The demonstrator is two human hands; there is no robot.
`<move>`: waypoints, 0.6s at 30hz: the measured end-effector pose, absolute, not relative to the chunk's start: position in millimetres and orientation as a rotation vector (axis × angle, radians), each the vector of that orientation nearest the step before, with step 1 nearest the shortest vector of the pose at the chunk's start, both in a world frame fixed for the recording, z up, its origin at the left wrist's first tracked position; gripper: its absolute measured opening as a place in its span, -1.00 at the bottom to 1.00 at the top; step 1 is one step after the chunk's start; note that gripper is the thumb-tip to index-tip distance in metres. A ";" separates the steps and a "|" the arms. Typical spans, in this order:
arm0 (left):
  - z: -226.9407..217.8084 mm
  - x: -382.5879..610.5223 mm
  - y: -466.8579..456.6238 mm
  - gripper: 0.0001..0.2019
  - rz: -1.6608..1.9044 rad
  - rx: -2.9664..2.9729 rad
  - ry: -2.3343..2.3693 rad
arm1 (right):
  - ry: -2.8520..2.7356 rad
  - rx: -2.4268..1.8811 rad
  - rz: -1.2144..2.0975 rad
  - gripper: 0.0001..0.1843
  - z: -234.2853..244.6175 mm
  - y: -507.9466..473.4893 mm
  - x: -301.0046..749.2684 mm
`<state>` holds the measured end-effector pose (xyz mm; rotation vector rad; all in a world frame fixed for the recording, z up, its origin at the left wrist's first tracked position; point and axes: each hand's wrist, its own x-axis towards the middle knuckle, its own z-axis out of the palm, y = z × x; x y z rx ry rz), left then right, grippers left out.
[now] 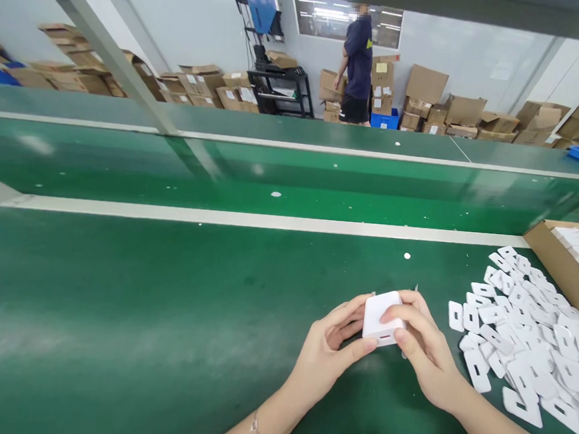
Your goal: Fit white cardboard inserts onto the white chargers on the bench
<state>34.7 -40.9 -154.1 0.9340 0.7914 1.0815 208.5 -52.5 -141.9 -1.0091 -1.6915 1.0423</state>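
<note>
Both hands meet over the green mat near its front edge. A small white plastic block [381, 314], like a charger housing with a slot in its near face, is held between them. My left hand [332, 344] curls round its left and lower side. My right hand [422, 344] presses fingers on its top and right side. A thin metal prong shows just behind the block.
A heap of several flat white plastic plates [526, 329] lies right of my hands. A cardboard box [561, 265] with more white parts stands at the far right. A green conveyor belt [273, 175] runs behind the mat. A person [358, 62] stands among stacked cartons at the back.
</note>
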 end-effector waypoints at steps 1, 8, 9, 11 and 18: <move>-154.2 35.4 -40.2 -0.56 1.093 0.960 0.793 | -1.682 -1.020 1.040 -0.79 -143.5 -52.2 207.5; -158.6 38.6 -33.2 -0.58 1.107 0.952 0.846 | -1.610 -1.087 1.009 -0.69 -154.4 -44.4 203.2; -159.6 38.5 -32.5 -0.57 1.116 0.945 0.857 | -1.600 -1.077 1.031 -0.67 -154.2 -43.4 204.0; -161.2 37.9 -31.7 -0.56 1.125 0.915 0.853 | -1.602 -1.053 1.079 -0.64 -152.2 -41.8 206.6; -160.7 39.5 -33.4 -0.59 0.983 0.738 0.647 | -1.785 -1.130 1.014 -0.66 -136.3 -41.6 213.9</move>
